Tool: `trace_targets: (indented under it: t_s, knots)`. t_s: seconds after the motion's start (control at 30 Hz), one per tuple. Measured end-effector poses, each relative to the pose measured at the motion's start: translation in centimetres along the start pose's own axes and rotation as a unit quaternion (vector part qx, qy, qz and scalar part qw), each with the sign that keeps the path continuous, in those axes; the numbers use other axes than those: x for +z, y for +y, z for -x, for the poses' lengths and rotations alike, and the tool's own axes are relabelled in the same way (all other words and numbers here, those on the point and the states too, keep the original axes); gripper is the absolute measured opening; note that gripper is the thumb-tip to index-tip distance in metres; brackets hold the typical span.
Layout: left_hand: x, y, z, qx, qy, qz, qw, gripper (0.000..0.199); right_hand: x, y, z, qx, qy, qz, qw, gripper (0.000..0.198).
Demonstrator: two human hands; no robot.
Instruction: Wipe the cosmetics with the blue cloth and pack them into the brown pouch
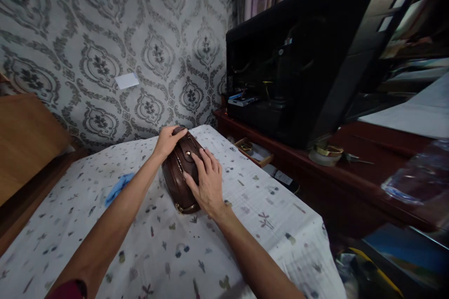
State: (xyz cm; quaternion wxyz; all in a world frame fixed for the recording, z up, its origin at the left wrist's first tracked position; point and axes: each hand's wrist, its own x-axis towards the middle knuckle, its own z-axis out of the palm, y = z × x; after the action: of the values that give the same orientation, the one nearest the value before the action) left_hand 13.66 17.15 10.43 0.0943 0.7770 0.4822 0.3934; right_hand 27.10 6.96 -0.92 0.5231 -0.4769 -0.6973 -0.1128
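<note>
A brown leather handbag (pixel 174 178) with gold-coloured zips and a small metal fitting rests on the patterned white cloth (pixel 245 224). My left hand (pixel 167 143) is closed around its far upper end, thumb on top and the other fingers mostly hidden behind the leather. Across the bag's right side lies my right hand (pixel 209 186), its fingers spread and touching the leather near the metal fitting. Left of the bag, partly behind my left forearm, is a crumpled blue cloth (pixel 119 188).
On the right, a dark red desk (pixel 358 182) carries a large black computer case (pixel 315 56), a roll of tape (pixel 326 153) and clear plastic packaging (pixel 407 182). An open drawer (pixel 257 153) juts out beside the bed. A brown wooden panel (pixel 31 135) stands at left.
</note>
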Motion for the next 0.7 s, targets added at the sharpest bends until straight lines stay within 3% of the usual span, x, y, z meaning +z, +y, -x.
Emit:
trace_targets:
  t_s: [0.27, 0.7]
  knots:
    - [-3.8, -1.3, 0.8, -0.024, -0.009, -0.122, 0.992, 0.017, -0.1, 0.0, 0.3, 0.024, 0.023, -0.029, 0.999, 0.053]
    - [-3.4, -0.8, 2.7, -0.064, 0.002, -0.229, 0.971, 0.011, 0.2, 0.2, 0.4, 0.035, 0.013, -0.042, 0.998, 0.054]
